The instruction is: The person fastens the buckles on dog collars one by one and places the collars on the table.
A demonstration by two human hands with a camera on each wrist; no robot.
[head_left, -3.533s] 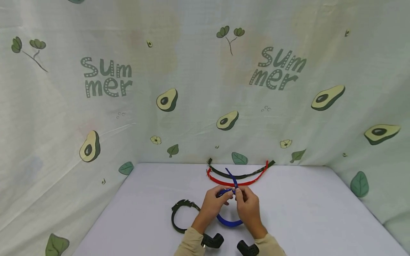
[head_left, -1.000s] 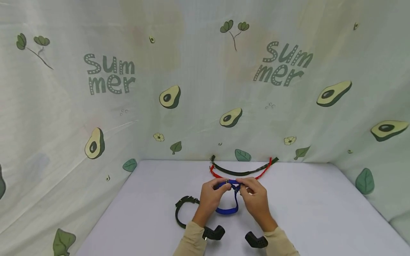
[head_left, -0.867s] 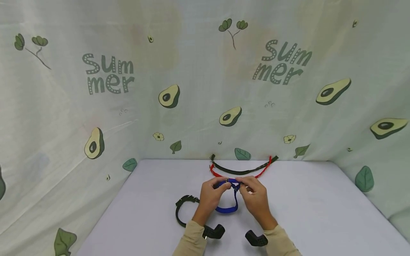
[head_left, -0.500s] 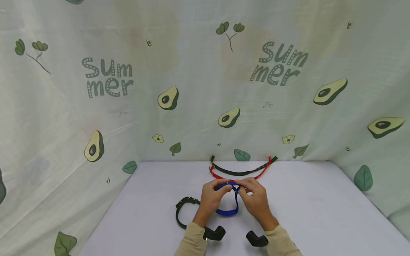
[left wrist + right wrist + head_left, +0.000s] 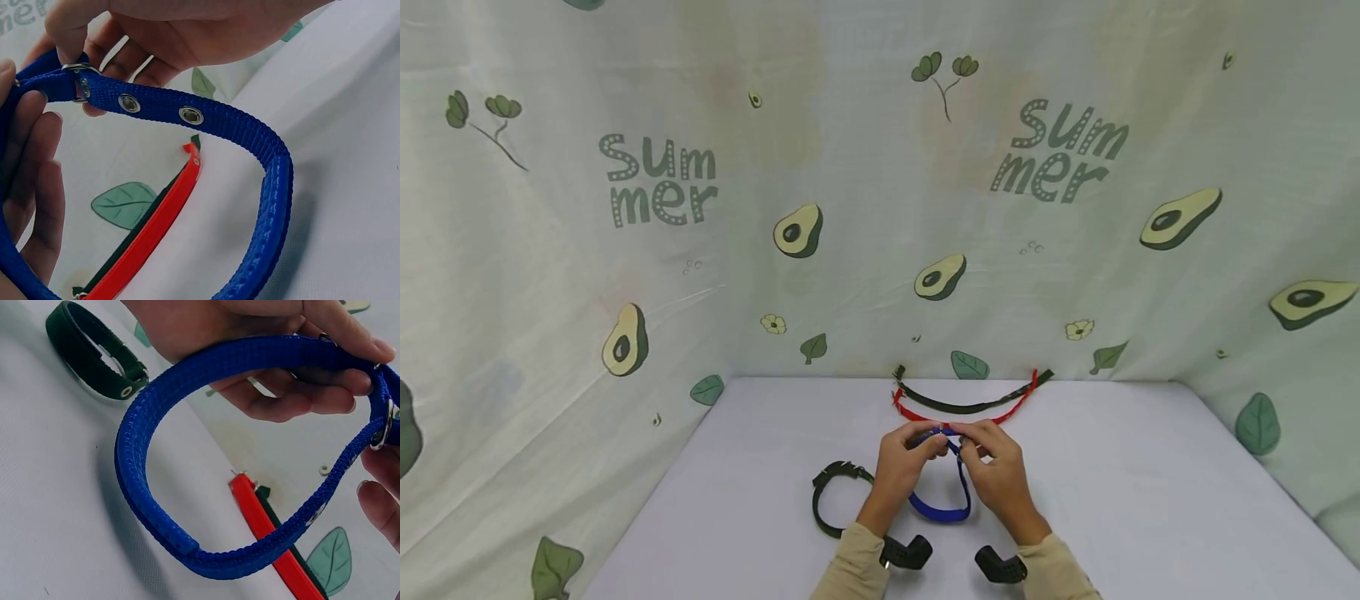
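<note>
Buckling step: left hand (image 5: 901, 461) and right hand (image 5: 997, 467) both pinch the blue collar (image 5: 942, 508) at its metal buckle (image 5: 76, 81). Next move likely requires seating the strap end.

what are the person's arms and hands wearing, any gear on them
Both the left hand and the right hand are bare, with no gloves or rings visible. Each forearm has a beige long sleeve ending at the wrist. A small black camera unit is strapped under each wrist, angled toward the fingers.
</note>
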